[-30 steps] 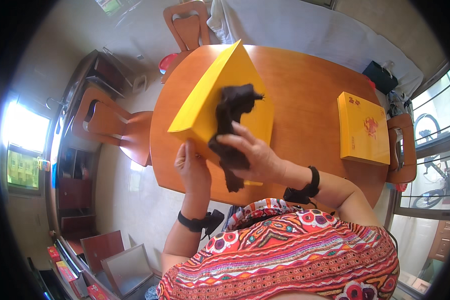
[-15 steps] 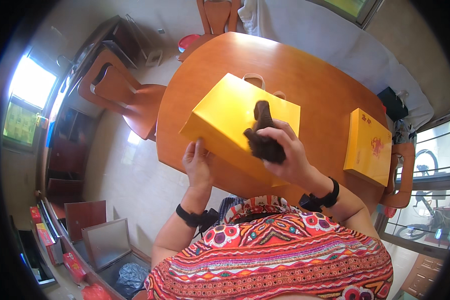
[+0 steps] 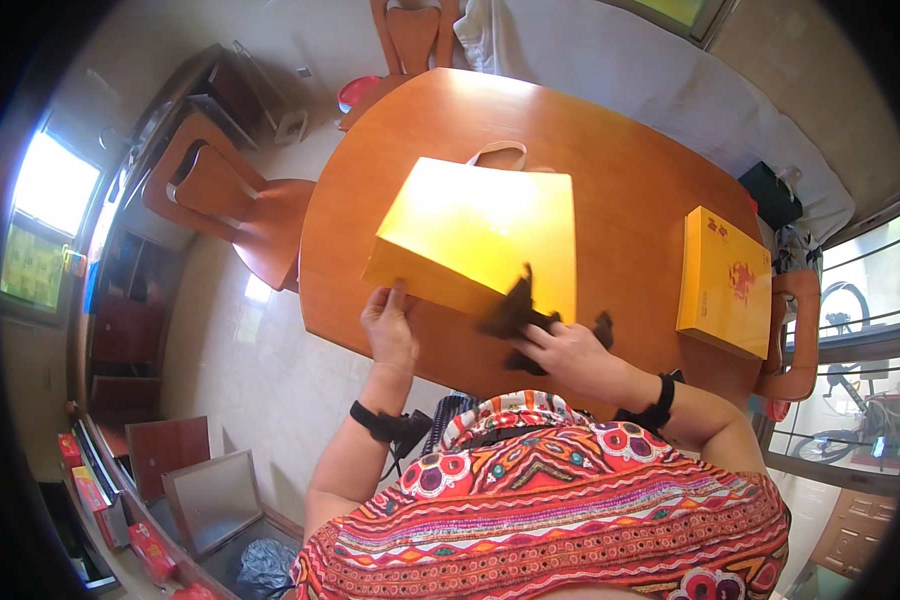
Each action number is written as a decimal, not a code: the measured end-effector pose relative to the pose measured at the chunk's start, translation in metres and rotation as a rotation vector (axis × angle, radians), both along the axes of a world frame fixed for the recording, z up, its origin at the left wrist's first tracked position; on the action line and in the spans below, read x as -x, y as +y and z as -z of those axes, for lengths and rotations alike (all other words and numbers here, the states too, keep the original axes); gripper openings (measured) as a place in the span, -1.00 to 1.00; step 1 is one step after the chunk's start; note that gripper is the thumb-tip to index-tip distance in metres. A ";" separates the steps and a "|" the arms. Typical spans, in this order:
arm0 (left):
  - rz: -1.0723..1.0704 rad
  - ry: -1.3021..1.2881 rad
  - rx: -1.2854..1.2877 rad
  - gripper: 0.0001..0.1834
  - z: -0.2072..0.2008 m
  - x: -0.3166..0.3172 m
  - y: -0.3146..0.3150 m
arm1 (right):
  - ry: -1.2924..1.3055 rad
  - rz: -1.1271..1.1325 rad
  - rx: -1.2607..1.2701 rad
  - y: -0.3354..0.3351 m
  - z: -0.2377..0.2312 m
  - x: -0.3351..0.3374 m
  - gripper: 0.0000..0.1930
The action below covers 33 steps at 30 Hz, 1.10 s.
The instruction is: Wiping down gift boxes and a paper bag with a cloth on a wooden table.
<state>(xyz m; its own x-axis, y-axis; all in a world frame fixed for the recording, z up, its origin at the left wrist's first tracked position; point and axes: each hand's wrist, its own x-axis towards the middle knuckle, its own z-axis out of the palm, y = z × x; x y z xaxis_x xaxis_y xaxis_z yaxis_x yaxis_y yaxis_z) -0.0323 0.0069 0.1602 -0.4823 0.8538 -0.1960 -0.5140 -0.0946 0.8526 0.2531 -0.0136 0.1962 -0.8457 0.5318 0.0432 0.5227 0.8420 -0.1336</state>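
Yellow bag, its near edge pinched by upright left hand; right hand, fingers curled, clutching dark cloth.

The bag looks glossy, the cloth matt, the table wooden.

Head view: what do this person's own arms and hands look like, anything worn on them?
The left hand and right hand are gloveless. On the bare left forearm sits a black wrist strap carrying a small black boxy device with a thin dark cable; the bare right forearm has another black wrist strap. The red patterned top has zigzag bands and round flower-like motifs.
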 end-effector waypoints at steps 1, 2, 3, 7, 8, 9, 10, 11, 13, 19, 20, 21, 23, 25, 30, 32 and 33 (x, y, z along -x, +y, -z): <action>-0.025 -0.017 0.054 -0.94 0.002 0.007 0.003 | -0.091 0.041 0.079 -0.003 0.013 -0.019 -0.48; -0.021 -0.019 0.054 -0.94 0.007 0.016 0.004 | -0.182 0.085 0.158 -0.004 0.023 -0.039 -0.47; -0.023 0.000 0.087 -0.95 0.013 0.026 0.010 | -0.222 0.233 0.281 -0.001 0.036 -0.058 -0.57; -0.052 0.094 0.174 -0.93 0.055 0.051 0.033 | 0.037 0.480 0.409 0.015 0.058 -0.143 -0.45; -0.017 0.077 0.182 -0.88 0.064 0.065 0.037 | 0.050 0.519 0.403 0.021 0.054 -0.148 -0.45; 0.054 0.072 0.201 -0.83 0.068 0.077 0.042 | 0.156 0.581 0.334 0.029 0.047 -0.150 -0.45; 0.078 0.087 0.208 -0.88 0.075 0.094 0.041 | 0.261 0.633 0.260 0.037 0.039 -0.150 -0.46; 0.058 0.098 0.249 -0.77 0.082 0.108 0.043 | 0.273 0.679 0.246 0.044 0.033 -0.149 -0.46; -0.056 0.036 0.251 -0.62 0.092 0.129 0.045 | 0.383 0.765 0.170 0.054 0.022 -0.149 -0.47; -0.068 0.352 0.206 -0.48 0.088 0.118 0.042 | 0.453 0.990 -0.091 0.067 -0.002 -0.211 -0.48; -0.080 0.363 0.300 -0.45 0.063 0.083 0.046 | 0.476 1.085 -0.185 0.064 -0.013 -0.234 -0.51; -0.118 0.380 0.396 -0.42 0.037 0.059 0.041 | 0.503 1.111 -0.375 0.064 -0.011 -0.255 -0.51; -0.135 0.452 0.450 -0.42 0.007 0.036 0.026 | 0.385 1.289 -0.268 0.067 -0.024 -0.284 -0.46; -0.149 0.519 0.498 -0.41 0.004 0.036 0.024 | 0.188 1.373 -0.227 0.068 -0.014 -0.317 -0.42; -0.010 0.614 0.183 -0.42 0.024 0.049 0.024 | 0.113 1.588 0.118 0.069 0.044 -0.366 -0.32; -0.004 0.773 0.237 -0.43 0.025 0.041 0.020 | 0.059 1.704 0.082 0.071 0.049 -0.376 -0.31; -0.003 0.931 0.291 -0.44 0.023 0.037 0.017 | 0.054 1.718 0.002 0.074 0.051 -0.389 -0.31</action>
<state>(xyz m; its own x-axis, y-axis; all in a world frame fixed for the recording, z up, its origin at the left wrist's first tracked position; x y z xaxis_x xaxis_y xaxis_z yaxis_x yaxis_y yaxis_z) -0.0694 0.0236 0.1371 -0.5530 0.8309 0.0615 0.3775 0.1841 0.9075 0.6426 0.0600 0.1452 0.6523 0.7565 0.0483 0.7505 -0.6356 -0.1808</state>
